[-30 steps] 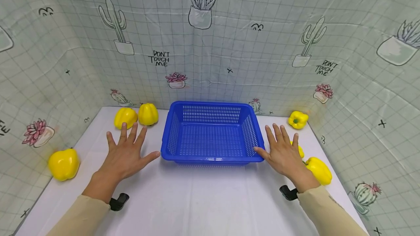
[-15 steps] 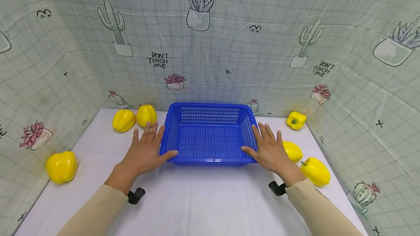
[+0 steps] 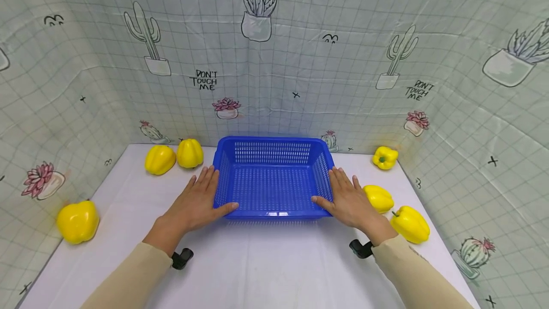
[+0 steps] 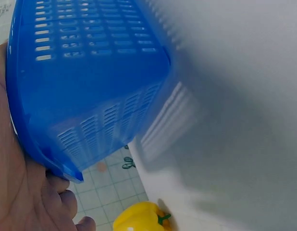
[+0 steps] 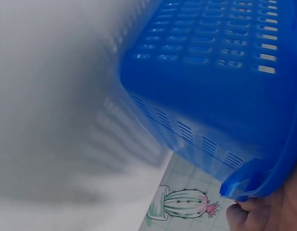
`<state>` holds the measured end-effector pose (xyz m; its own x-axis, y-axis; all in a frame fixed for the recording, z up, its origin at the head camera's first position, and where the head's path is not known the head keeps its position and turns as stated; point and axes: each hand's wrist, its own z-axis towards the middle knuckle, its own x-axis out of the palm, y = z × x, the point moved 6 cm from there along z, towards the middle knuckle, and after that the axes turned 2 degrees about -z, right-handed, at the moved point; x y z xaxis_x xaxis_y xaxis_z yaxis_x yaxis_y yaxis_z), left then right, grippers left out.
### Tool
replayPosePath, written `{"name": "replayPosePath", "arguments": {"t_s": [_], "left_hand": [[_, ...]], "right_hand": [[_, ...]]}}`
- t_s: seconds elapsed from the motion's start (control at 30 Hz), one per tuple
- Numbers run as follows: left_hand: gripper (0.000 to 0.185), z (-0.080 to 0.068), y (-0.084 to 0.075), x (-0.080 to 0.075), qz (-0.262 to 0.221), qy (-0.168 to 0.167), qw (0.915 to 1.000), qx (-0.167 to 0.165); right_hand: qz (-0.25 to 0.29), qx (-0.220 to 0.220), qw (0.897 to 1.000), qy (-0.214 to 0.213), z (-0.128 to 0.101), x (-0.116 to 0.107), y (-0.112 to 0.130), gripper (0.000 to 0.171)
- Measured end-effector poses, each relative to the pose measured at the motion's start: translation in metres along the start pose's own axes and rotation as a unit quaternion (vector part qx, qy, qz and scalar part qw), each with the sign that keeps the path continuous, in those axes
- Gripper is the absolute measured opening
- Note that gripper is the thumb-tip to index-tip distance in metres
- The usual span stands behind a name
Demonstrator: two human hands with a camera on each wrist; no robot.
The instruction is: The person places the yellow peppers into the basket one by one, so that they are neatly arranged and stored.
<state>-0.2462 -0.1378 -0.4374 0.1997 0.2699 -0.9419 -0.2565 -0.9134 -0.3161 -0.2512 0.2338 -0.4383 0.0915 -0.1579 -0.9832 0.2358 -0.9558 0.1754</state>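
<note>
Between the hands sits the basket (image 3: 273,178) on the tabletop (image 3: 266,261): left hand (image 3: 195,204) and right hand (image 3: 349,200) lie flat against its sides, thumbs at the near rim, seemingly bracing it. Peppers (image 3: 409,224) lie outside both hands.

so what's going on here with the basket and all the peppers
A person has both hands on a blue basket in the middle of a white table. The left hand lies flat against its left side and the right hand against its right side, thumbs along the front rim. The basket is empty. Six yellow peppers lie around it: three to its left and three to its right.
</note>
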Motion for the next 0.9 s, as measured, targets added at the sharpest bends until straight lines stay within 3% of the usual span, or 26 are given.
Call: {"name": "replayPosePath", "arguments": {"t_s": [0.57, 0.9], "left_hand": [[0.119, -0.044, 0.001, -0.006, 0.008, -0.013, 0.9998, 0.015], [0.119, -0.057, 0.008, -0.006, 0.002, -0.009, 0.9996, 0.025]], "right_hand": [[0.0, -0.015, 1.0, -0.023, -0.034, 0.004, 0.029, 0.106], [0.011, -0.016, 1.0, -0.021, -0.046, 0.008, 0.04, 0.106]]}}
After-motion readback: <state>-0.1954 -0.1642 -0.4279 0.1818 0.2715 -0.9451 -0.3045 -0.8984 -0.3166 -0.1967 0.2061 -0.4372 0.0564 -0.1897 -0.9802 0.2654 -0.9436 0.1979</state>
